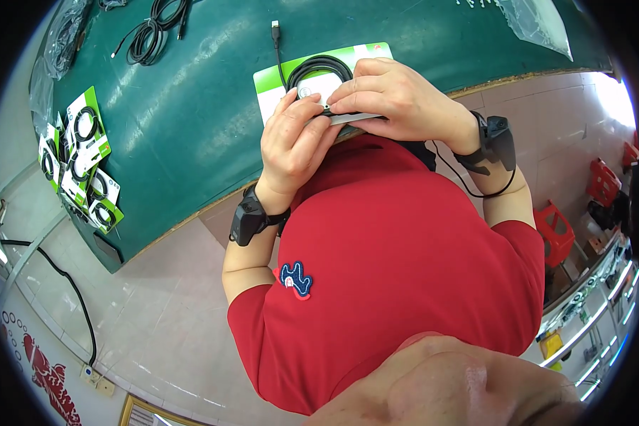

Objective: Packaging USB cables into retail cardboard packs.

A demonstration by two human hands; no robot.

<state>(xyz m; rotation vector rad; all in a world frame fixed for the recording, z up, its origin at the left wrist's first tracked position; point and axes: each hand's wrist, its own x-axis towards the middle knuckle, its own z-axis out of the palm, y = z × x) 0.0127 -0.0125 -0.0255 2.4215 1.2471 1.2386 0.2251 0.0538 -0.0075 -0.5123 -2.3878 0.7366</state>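
A black cable (320, 64) lies coiled on a green-and-white card (268, 79) at the table's near edge. One plug (276, 31) of the cable sticks out past the card's far side. My left hand (292, 144) is closed at the lower part of the coil, its fingertips pinching there. Opposite it, my right hand (401, 101) pinches at the same spot, with its lower fingers against the card's near edge. Between the fingertips shows a small dark and pale bit, too small to name. The fingers cover the coil's lower part.
Several carded black cables (85, 153) lie piled at the table's left end. A loose coiled cable (148, 41) sits at the far left, near clear plastic bags (65, 39). Another clear bag (539, 25) lies far right on the green table (184, 135). Red stools (555, 234) stand behind, right.
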